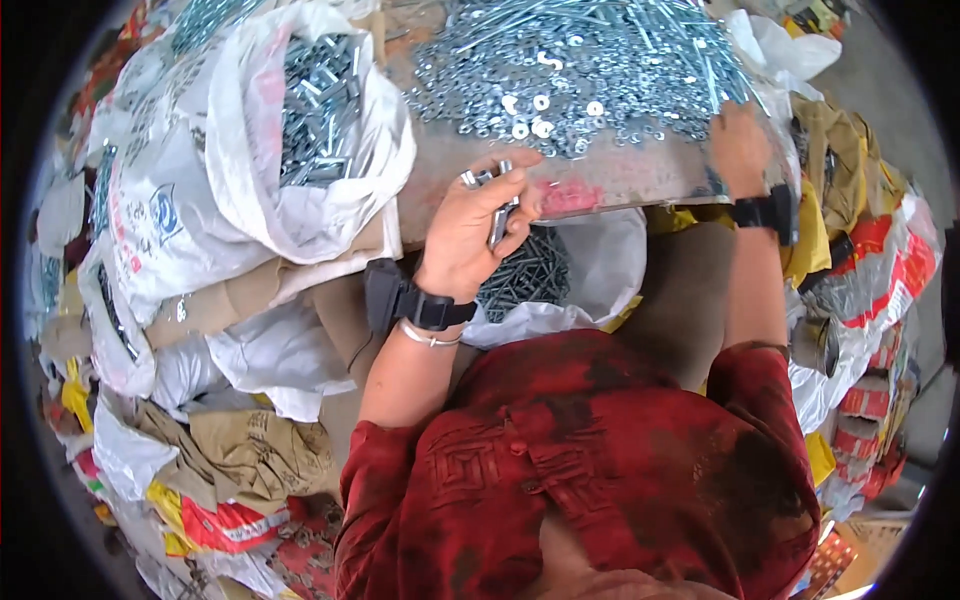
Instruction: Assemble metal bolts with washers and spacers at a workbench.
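Observation:
My left hand (470,225) is closed around several short shiny metal sleeves (503,222), held above the front edge of the table (460,160). My right hand (740,150) reaches to the right end of a heap of hardware. Its fingers curl down at the long thin bolts (690,50) there, and what they pinch is hidden. Silvery washers and nuts (540,105) spread across the heap's near side. Left of it, an open white woven sack (390,130) holds many metal sleeves (322,105) like those in my left hand.
Below the table edge, between my knees, a white sack (615,265) contains dark bolts (525,275). Brown sacking (240,450) and plastic bags (290,360) are piled at the left. More bags (890,260) and an open metal can (815,345) stand at the right.

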### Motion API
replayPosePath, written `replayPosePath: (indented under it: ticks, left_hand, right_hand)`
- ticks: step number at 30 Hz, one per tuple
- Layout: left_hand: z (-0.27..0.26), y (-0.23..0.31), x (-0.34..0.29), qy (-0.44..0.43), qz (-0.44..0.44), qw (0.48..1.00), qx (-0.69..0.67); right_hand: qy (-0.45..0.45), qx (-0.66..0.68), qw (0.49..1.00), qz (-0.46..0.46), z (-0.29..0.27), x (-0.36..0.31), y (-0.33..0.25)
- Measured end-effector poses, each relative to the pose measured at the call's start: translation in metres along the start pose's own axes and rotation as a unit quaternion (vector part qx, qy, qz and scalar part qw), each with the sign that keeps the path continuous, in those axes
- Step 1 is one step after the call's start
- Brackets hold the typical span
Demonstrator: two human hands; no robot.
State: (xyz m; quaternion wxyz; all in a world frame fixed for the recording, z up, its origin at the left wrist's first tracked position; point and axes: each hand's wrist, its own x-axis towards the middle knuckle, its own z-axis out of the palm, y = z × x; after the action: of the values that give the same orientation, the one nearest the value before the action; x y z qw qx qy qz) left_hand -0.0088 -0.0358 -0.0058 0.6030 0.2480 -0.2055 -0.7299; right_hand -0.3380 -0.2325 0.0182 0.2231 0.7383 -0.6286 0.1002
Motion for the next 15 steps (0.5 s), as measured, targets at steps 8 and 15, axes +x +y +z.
replayPosePath:
  ticks: [8,15]
  left_hand:
    - [0.001,-0.002,0.002,0.018,0.030,0.998,-0.044]
    - [-0.009,-0.005,0.000,-0.020,0.060,0.995,-0.071]
  right_hand:
    - [0.224,0.420,0.877,0.055,-0.082,-0.032,-0.038]
    - [0.007,0.490,0.869,-0.074,-0.069,-0.079,-0.098]
